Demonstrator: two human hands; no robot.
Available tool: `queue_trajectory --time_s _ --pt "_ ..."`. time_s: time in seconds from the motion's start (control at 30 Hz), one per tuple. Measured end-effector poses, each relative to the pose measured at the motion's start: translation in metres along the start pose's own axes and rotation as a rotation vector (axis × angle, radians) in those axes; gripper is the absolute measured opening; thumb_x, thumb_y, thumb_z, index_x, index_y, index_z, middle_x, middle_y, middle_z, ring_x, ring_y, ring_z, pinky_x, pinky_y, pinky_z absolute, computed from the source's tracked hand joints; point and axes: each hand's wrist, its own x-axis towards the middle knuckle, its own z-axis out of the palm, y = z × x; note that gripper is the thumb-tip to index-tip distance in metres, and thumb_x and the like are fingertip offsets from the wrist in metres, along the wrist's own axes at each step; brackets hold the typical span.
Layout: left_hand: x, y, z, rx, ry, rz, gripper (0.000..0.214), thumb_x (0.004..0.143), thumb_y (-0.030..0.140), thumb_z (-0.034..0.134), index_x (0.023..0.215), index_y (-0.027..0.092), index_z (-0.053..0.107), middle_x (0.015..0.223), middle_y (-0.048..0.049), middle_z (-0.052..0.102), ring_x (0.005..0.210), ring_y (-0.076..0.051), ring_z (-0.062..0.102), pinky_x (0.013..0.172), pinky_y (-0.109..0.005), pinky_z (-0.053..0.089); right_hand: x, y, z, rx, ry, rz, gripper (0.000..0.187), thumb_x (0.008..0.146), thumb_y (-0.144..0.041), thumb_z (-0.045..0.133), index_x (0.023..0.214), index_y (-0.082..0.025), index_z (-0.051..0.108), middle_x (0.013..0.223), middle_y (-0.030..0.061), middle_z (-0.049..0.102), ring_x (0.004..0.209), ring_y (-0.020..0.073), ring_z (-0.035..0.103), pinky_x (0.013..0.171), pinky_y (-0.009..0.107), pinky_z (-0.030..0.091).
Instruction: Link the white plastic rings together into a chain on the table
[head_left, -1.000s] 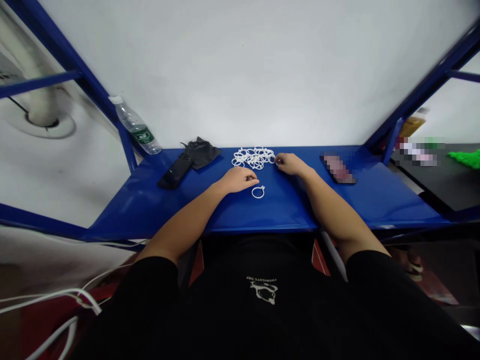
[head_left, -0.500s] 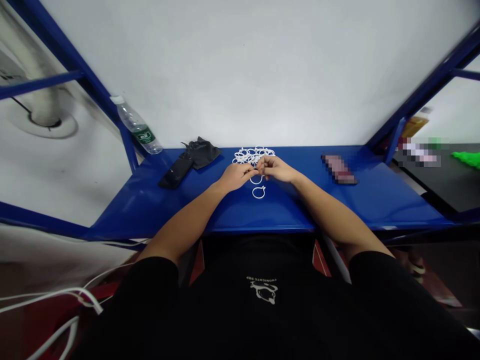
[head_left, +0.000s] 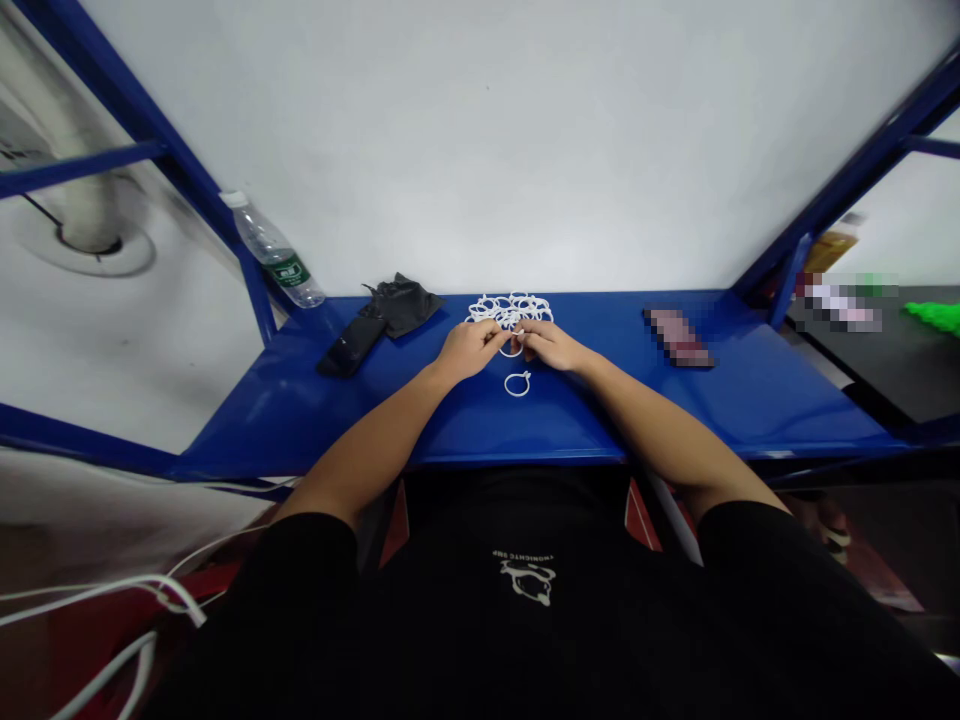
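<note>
Nothing legible on the bench, only a shirt print to go on!

Upside down on the black T-shirt (head_left: 525,590), a tiny white line of lettering (head_left: 523,556) sits over a cartoon animal logo (head_left: 528,583), too small to call; the green label (head_left: 288,270) on the plastic water bottle (head_left: 274,250) can't be read either.

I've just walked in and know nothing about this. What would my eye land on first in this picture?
Your eye would go to the left hand and right hand meeting mid-way along a bright blue metal bench. Just beyond them sits a heap of white plastic rings, and a single white ring lies apart, nearer the person.
</note>
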Motion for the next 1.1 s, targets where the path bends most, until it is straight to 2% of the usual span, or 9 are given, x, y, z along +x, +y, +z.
queue_trajectory --time_s 0.17,0.3,0.63,0.8,0.9,1.0,1.1 --pt "-0.001 0.000 0.002 -0.023 -0.052 0.013 0.030 0.110 0.043 0.069 0.089 0.022 0.076 0.075 -0.0015 0.077 0.068 -0.017 0.067 0.068 -0.030 0.045 0.001 0.004 0.001 -0.011 0.021 0.021 0.014 0.096 -0.030 0.056 0.093 -0.022 0.066 0.086 0.0027 0.077 0.069 0.0188 0.069 0.069 0.031 0.057" --pt "-0.002 0.004 0.001 -0.025 -0.115 0.053 0.028 0.111 0.041 0.067 0.094 0.021 0.078 0.078 -0.0020 0.078 0.069 -0.017 0.067 0.068 -0.031 0.046 0.001 0.005 0.001 -0.046 -0.011 -0.002 0.011 0.093 -0.026 0.056 0.092 -0.022 0.066 0.082 0.0022 0.077 0.068 0.0189 0.069 0.069 0.030 0.058" --pt "-0.001 0.012 0.001 0.020 -0.170 0.077 0.026 0.107 0.034 0.065 0.086 0.022 0.073 0.073 -0.0004 0.073 0.067 -0.017 0.063 0.067 -0.032 0.043 0.001 0.002 -0.002 -0.172 -0.047 -0.009 0.015 0.091 -0.022 0.053 0.089 -0.022 0.068 0.072 0.0007 0.075 0.066 0.0193 0.071 0.071 0.030 0.057" --pt "-0.002 0.012 0.002 0.002 -0.178 0.076 0.024 0.104 0.032 0.067 0.082 0.023 0.069 0.073 0.0002 0.072 0.067 -0.017 0.063 0.068 -0.032 0.043 0.001 0.003 -0.003 -0.124 -0.055 -0.016 0.015 0.091 -0.023 0.054 0.087 -0.022 0.068 0.071 0.0001 0.074 0.063 0.0185 0.070 0.068 0.030 0.057" --pt "-0.001 0.009 0.000 0.001 -0.166 0.069 0.024 0.104 0.032 0.067 0.082 0.023 0.068 0.074 -0.0001 0.072 0.068 -0.017 0.063 0.068 -0.032 0.044 0.001 0.007 -0.006 -0.074 -0.043 -0.014 0.017 0.094 -0.028 0.057 0.093 -0.021 0.073 0.079 0.0020 0.079 0.064 0.0185 0.071 0.066 0.029 0.057" --pt "0.001 0.004 -0.003 0.004 -0.143 0.069 0.025 0.103 0.031 0.066 0.079 0.023 0.064 0.077 -0.0014 0.072 0.074 -0.018 0.064 0.072 -0.033 0.046 0.002 0.015 -0.014 -0.114 0.040 -0.012 0.029 0.101 -0.037 0.057 0.105 -0.019 0.079 0.092 0.0049 0.084 0.068 0.0192 0.072 0.069 0.031 0.058" --pt "0.002 0.002 -0.004 -0.010 -0.161 0.148 0.026 0.098 0.027 0.067 0.074 0.023 0.058 0.093 -0.0050 0.075 0.086 -0.019 0.067 0.082 -0.035 0.051 0.004 0.029 -0.027 -0.329 0.228 -0.029 0.031 0.102 -0.037 0.059 0.109 -0.018 0.083 0.107 0.0096 0.087 0.086 0.0240 0.076 0.087 0.036 0.061"
